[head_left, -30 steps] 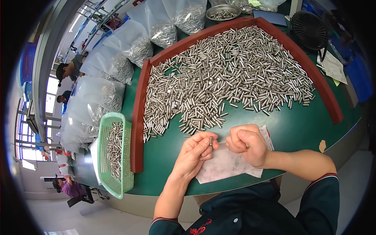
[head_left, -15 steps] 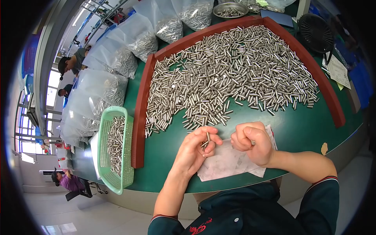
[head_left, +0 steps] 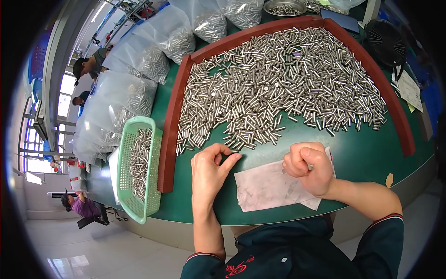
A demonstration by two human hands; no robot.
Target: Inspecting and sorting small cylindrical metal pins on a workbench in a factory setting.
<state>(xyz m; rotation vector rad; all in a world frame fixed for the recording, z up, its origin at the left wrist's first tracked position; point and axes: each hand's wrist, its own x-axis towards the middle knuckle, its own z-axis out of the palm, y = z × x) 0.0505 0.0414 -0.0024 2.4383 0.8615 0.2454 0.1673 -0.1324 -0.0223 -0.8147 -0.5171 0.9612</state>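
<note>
My left hand [head_left: 207, 171] is at the near edge of a wide heap of short shiny metal pins [head_left: 283, 79]. Its thumb and forefinger come together at what looks like a single metal pin [head_left: 234, 151]; the other fingers curl under, and the palm is hidden. A closed fist is what my right hand [head_left: 311, 167] makes, above the right part of a stained whitish cloth [head_left: 265, 183]; anything inside it is hidden. The cloth lies on the green tabletop [head_left: 200, 207], between me and the heap.
A reddish-brown raised border [head_left: 169, 139] rings the heap on three sides. Left of it stands a pale green basket [head_left: 155, 172] holding pins. Clear bags [head_left: 179, 39] of pins line the far left, a metal bowl [head_left: 284, 8] and black fan [head_left: 384, 42] the back. People sit farther left.
My left hand has turned from palm-up, with pins showing in its fingers, to palm-down, and moved left to the heap's edge. My right fist stays closed. The view has shifted slightly.
</note>
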